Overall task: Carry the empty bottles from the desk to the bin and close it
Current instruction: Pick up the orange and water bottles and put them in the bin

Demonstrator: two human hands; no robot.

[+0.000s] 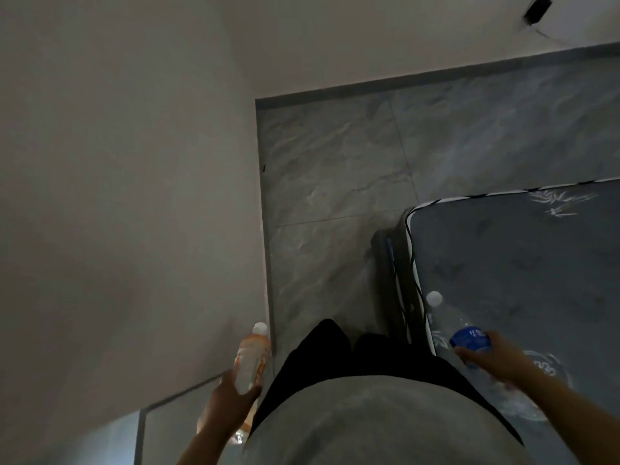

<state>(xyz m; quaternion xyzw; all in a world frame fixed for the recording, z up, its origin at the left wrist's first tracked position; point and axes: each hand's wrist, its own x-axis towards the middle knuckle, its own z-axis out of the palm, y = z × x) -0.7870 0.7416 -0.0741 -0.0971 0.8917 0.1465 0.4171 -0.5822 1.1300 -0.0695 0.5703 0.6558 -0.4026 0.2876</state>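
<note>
My left hand (pixel 228 402) grips a clear bottle with an orange label and a white cap (pixel 252 359), held upright low at the left, close to the wall. My right hand (pixel 491 359) holds a clear bottle with a blue label and a white cap (pixel 464 333), tilted with its cap pointing up and left, over the corner of the mattress. No bin and no desk are in view.
A white wall (pixel 127 196) fills the left side. Grey marbled floor tiles (pixel 335 196) run ahead between the wall and a dark grey mattress (pixel 520 263) on the right. My legs in black trousers (pixel 335 350) stand in the gap. A back wall closes the far end.
</note>
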